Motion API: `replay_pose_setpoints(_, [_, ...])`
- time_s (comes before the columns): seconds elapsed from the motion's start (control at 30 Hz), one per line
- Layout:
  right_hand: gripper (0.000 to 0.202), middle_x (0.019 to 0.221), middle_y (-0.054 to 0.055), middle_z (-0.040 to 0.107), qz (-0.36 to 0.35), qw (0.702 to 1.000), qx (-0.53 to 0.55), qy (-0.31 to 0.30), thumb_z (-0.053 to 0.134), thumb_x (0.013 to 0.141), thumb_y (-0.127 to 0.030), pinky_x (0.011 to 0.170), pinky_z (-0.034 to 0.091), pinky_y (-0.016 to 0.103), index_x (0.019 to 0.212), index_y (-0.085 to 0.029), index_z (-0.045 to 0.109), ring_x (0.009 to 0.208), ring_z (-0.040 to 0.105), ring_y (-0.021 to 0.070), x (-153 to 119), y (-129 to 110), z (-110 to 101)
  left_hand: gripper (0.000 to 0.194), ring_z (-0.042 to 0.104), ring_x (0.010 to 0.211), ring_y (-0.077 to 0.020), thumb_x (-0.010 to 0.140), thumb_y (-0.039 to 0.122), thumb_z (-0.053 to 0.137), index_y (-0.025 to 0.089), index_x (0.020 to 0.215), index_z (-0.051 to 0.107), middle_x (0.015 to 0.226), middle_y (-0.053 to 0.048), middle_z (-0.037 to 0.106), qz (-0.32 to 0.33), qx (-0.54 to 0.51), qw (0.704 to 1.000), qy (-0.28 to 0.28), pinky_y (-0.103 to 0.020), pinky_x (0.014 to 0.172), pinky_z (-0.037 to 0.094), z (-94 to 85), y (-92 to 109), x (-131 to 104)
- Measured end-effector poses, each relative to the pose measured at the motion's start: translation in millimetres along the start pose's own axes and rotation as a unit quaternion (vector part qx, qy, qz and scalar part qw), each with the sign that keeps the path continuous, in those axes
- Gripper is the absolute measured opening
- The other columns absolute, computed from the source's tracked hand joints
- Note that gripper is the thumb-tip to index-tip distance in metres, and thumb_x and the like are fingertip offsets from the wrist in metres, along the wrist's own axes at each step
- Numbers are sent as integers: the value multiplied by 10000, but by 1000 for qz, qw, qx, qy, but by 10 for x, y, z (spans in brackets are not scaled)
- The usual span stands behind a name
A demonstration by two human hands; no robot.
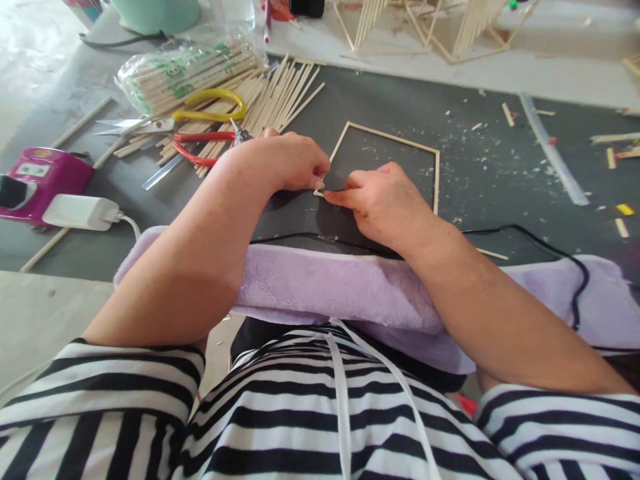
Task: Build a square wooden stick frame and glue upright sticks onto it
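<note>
A frame of thin wooden sticks [395, 136] lies flat on the dark grey board [480, 193], with corners at the top left, the top right and near my fingertips. My left hand [300, 160] is closed at the frame's left stick, its thumb and finger pressed together by the lower left corner. On the other side of that corner, my right hand [383, 200] has its index finger stretched along a short stick end, the other fingers curled in. The frame's lower side is mostly hidden by my right hand.
Yellow-handled scissors [213, 105], red-handled pliers [200, 148] and loose sticks [280, 100] lie left, near a bagged bundle [185, 77]. A magenta power socket [47, 183] is far left. Stick structures [465, 33] stand behind. A lilac towel [330, 283] and black cable [530, 237] line the front.
</note>
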State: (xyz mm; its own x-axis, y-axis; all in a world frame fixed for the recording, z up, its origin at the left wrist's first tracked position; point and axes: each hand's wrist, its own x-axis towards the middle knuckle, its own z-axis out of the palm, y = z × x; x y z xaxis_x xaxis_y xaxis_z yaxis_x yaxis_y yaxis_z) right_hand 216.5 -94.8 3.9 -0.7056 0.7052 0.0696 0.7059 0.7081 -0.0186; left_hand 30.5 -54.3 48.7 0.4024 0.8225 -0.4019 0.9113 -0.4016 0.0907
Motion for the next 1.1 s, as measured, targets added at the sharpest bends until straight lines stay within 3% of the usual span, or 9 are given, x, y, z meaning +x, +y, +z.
replay_pose_setpoints(0.33, [380,909,60,633,-9,1000,2,21,407,995,-180,772,286,372,1202,-264,714,770,524,189,-7,24,42,169,588,1066,-294,829,402,602,288,812,725,769,-40,701,4,-51,998,29,-447,940,338,44,-54,36])
replay_pose_setpoints(0.5, [373,940,58,634,1,1000,0,6,436,992,-172,798,286,374,1219,-285,710,790,533,189,-7,9,22,143,615,1005,-297,844,328,574,260,828,699,851,-53,693,-4,-7,1000,10,-450,877,362,31,-33,53])
replay_pose_setpoints(0.67, [369,941,58,631,1,1000,6,8,439,987,-167,810,291,378,1215,-288,703,804,532,190,-7,8,24,145,592,967,-275,857,336,575,257,837,695,806,-45,675,2,-7,1000,12,-445,869,360,28,-39,53])
replay_pose_setpoints(0.87, [365,933,59,622,2,1000,22,11,429,993,-184,817,311,392,1205,-298,703,816,540,196,-8,11,29,251,543,1057,-287,875,449,532,311,891,741,759,-30,685,5,-32,999,20,-460,934,334,30,-45,0])
replay_pose_setpoints(1.1, [370,919,57,616,5,1000,16,7,421,999,-197,802,293,386,1196,-304,715,790,529,196,-5,4,17,226,590,1095,-336,842,390,566,269,903,747,873,-69,709,0,-12,1000,8,-465,911,349,30,-46,47])
